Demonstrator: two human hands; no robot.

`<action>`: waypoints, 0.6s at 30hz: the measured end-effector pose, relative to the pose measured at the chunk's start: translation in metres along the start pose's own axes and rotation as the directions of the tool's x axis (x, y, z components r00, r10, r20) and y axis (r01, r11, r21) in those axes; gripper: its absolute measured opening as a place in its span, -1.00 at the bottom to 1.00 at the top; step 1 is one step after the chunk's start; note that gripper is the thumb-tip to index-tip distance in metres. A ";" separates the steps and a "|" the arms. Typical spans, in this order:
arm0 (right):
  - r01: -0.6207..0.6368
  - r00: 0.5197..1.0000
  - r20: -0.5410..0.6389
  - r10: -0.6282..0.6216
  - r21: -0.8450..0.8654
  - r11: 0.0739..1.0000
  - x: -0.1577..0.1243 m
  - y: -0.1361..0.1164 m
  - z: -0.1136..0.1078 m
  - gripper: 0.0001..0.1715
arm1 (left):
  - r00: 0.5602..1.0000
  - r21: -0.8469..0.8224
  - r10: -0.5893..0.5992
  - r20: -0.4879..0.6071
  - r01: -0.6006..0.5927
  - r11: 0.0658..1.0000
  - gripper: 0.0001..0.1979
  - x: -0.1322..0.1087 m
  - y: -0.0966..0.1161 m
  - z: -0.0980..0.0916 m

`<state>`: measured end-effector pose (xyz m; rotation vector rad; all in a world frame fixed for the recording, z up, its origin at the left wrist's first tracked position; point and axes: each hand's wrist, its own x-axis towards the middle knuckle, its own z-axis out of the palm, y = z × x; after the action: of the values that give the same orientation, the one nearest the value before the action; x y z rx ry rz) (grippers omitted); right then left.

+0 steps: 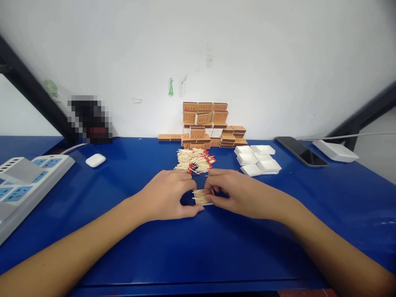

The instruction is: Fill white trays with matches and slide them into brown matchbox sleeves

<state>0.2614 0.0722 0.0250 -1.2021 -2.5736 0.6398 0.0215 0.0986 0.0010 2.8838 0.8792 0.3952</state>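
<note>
A small white matchbox tray (208, 203) lies on the blue table, with pale wooden matches (200, 196) in it; a few sticks poke out past its left end. My left hand (168, 194) curves around the tray's left side, thumb at the near edge and fingers at the far edge. Over the right end, my right hand (235, 193) is closed in a pinch on matches in the tray; its fingers hide their heads. Just beyond both hands is a loose heap of red-tipped matches (194, 159).
Behind the heap stand stacked orange-brown matchboxes (202, 117) against the wall. White trays (258, 159) are piled to the right, near a dark phone (301, 151) and a white box with a cable (335, 150). At left are a white earbud case (95, 160) and a power strip (52, 177).
</note>
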 end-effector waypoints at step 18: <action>-0.071 0.997 -0.031 0.070 -0.031 0.997 -0.002 -0.001 -0.004 -0.88 | 1.000 -0.008 0.007 0.002 -0.007 1.000 -0.64 0.001 0.000 0.001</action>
<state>0.2634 0.0705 0.0290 -1.3083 -2.5354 0.5922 0.0221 0.0994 0.0003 2.8807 0.8650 0.3956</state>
